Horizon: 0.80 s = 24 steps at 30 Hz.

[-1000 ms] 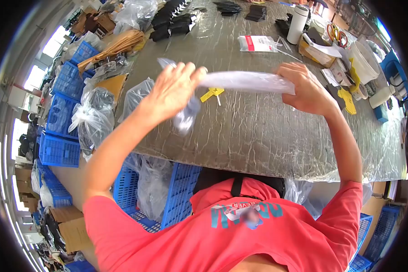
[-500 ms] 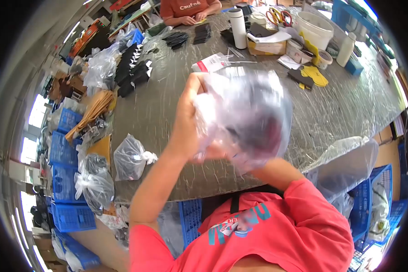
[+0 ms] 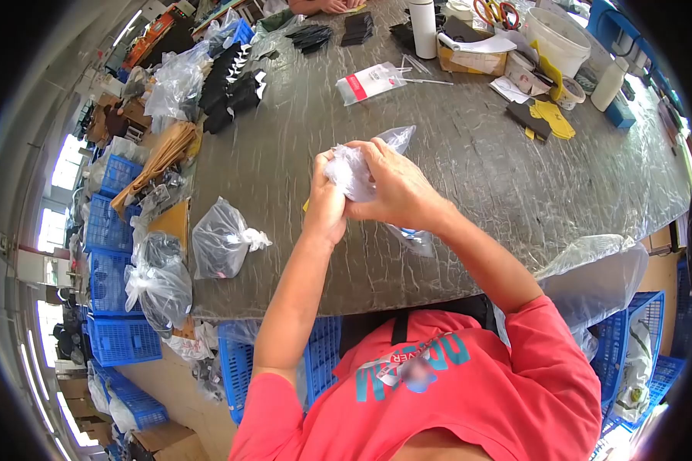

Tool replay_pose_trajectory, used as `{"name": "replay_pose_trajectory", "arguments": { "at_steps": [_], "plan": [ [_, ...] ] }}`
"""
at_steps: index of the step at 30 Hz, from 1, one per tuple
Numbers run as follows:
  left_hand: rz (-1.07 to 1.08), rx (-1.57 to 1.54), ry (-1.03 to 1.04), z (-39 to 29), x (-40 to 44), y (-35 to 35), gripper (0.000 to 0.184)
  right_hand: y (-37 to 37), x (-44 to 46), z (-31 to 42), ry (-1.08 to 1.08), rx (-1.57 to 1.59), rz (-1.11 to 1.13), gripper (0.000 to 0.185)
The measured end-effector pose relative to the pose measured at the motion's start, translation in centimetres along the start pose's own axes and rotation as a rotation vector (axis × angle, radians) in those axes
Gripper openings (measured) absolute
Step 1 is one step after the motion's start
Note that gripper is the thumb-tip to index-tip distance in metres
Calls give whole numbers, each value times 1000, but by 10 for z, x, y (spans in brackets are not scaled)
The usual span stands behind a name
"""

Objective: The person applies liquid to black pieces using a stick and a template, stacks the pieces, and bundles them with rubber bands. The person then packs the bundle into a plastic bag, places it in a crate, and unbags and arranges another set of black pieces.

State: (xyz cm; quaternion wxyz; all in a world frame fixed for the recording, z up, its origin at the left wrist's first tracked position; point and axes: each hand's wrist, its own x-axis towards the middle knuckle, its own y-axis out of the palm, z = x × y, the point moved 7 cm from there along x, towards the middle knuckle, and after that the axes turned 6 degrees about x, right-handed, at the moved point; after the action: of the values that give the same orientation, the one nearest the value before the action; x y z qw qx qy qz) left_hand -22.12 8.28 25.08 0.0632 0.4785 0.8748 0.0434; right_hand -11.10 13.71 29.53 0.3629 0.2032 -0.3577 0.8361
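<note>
The left hand (image 3: pixel 327 198) and the right hand (image 3: pixel 396 184) are coming together above the near-middle part of the worktop (image 3: pixel 477 154), both clamping on a clear plastic bag (image 3: pixel 350 172). The bag's crumpled bunch is sitting between them: the left hand is cupping it from the left and near side, while the right hand's fingers and thumb are closing around it from the right. The bunch is bulging toward the far left, out of the gap between the right hand's thumb and fingers. One loose end of the bag is sticking out beyond the right hand's knuckles, pointing to the far right; another is hanging beneath the right wrist, pointing near and slightly right. Between these two ends, the long axis is running roughly far to near, though the right hand is hiding the middle. A tied bag (image 3: pixel 220 240) is resting on the worktop to the left of the hands, its knot pointing right. A red-and-white packet (image 3: pixel 370 83) is lying on the far side of the hands, and farther right a white bottle (image 3: pixel 422 29) is standing upright beside a cardboard box (image 3: pixel 473 60). Yellow pieces (image 3: pixel 555 121) are lying to the right, and dark pieces (image 3: pixel 229 94) are lining the far left.
</note>
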Motion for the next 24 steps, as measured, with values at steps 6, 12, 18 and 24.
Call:
{"name": "replay_pose_trajectory", "arguments": {
  "at_steps": [6,12,18,24],
  "plan": [
    [-49,301,319,2,-9,-12,52,2,-18,-31,325,353,-6,47],
    [101,-266,64,32,-23,-18,56,-5,-25,-30,359,283,-92,41],
    [331,-444,-50,46,-35,-22,54,13,-31,-52,368,128,59,39],
    [167,-325,-177,50,-19,-28,43,20,-28,26,-170,113,290,37]
  ]
}}
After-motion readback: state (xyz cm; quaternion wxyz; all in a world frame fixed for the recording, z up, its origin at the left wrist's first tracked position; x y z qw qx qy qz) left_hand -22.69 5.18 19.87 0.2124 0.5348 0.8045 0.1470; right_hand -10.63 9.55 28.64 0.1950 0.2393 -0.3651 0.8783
